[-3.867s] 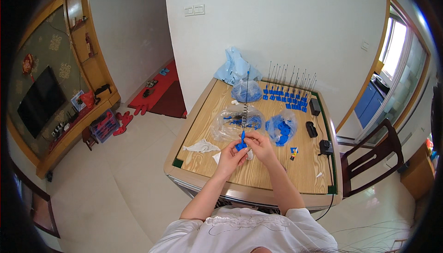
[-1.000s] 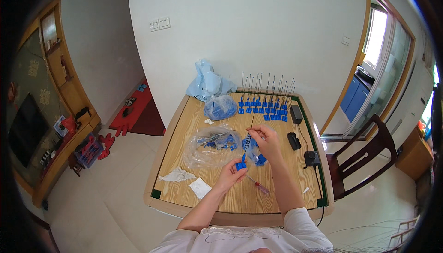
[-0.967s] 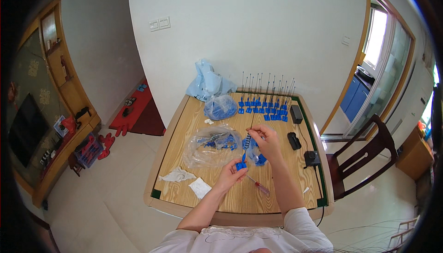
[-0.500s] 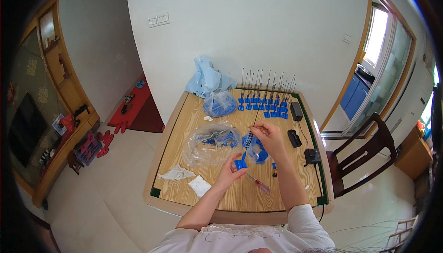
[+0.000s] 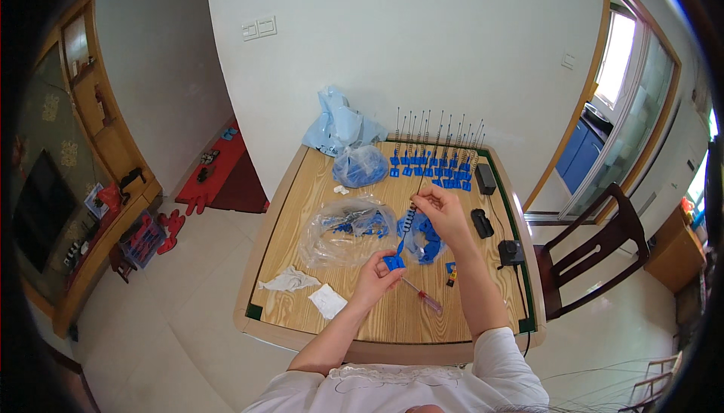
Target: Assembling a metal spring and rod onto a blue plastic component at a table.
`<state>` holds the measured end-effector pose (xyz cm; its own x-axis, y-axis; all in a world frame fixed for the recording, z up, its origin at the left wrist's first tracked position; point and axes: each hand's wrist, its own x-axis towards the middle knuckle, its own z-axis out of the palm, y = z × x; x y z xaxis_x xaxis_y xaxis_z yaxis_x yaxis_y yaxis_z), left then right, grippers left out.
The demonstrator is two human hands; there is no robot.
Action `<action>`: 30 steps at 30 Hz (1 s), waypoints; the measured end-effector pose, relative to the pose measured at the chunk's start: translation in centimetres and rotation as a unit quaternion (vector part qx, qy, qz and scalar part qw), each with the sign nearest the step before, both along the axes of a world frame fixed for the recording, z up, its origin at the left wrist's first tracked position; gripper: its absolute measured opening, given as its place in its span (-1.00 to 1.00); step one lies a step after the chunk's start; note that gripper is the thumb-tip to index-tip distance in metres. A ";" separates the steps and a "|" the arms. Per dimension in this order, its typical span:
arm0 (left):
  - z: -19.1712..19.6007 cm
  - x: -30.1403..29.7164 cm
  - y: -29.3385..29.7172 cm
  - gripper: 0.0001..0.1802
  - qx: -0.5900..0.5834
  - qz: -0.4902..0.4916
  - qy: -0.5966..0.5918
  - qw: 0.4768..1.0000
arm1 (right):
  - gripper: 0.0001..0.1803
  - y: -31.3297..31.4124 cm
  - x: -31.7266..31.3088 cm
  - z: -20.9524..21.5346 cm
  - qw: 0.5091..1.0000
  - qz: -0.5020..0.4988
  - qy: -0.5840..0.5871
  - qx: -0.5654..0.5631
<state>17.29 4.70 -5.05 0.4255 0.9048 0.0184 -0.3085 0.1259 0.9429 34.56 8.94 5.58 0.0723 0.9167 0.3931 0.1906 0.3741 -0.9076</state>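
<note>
My left hand (image 5: 374, 280) pinches the blue base (image 5: 393, 262); from there, at one o'clock, my right hand (image 5: 446, 215) pinches the dark spring (image 5: 408, 222) up top. Screwdriver (image 5: 430, 303) at five o'clock!

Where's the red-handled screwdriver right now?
In the head view, the red-handled screwdriver lies on the near part of the wooden table, just right of the left hand, its shaft pointing toward that hand.

Free: tabletop (image 5: 280, 241) left of clear plastic bag (image 5: 311, 247). Obstacles: screwdriver (image 5: 431, 305) between my forearms (image 5: 480, 292); spring-stemmed blue stands (image 5: 457, 174) beyond my right hand (image 5: 443, 212).
</note>
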 end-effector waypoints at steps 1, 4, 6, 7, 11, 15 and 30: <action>-0.1 -0.2 0.3 -0.52 0.011 0.002 -0.018 1.000 | -0.87 0.5 -0.1 0.5 1.000 0.011 -0.002 0.007; -0.1 -0.1 1.3 -0.53 0.037 0.015 -0.061 0.997 | -0.85 1.9 -1.3 3.6 0.999 0.027 -0.009 0.034; 1.0 -0.3 2.1 -0.54 0.057 0.032 -0.086 0.994 | -0.84 2.5 -2.4 5.9 0.997 0.038 -0.015 0.058; 2.2 -0.3 2.3 -0.62 0.055 0.030 -0.106 0.992 | -0.84 2.6 -2.7 6.8 0.996 0.029 -0.057 0.061; 5.2 -0.7 2.4 -0.72 0.046 0.028 -0.134 0.990 | -0.85 3.6 -3.3 9.4 0.991 0.021 -0.111 0.075; 6.7 -0.6 2.0 -0.75 0.024 0.008 -0.165 0.986 | -0.83 4.6 -3.7 11.0 0.990 0.045 -0.130 0.025; 7.1 -0.2 2.1 -0.82 0.026 0.017 -0.150 0.988 | -0.83 5.5 -3.5 10.7 0.992 0.060 -0.108 0.007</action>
<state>17.05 6.81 2.10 0.3638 0.9128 0.1857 -0.5777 0.0647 0.8137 31.06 14.44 16.29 -0.1243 0.9083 0.3995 0.3343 0.4174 -0.8450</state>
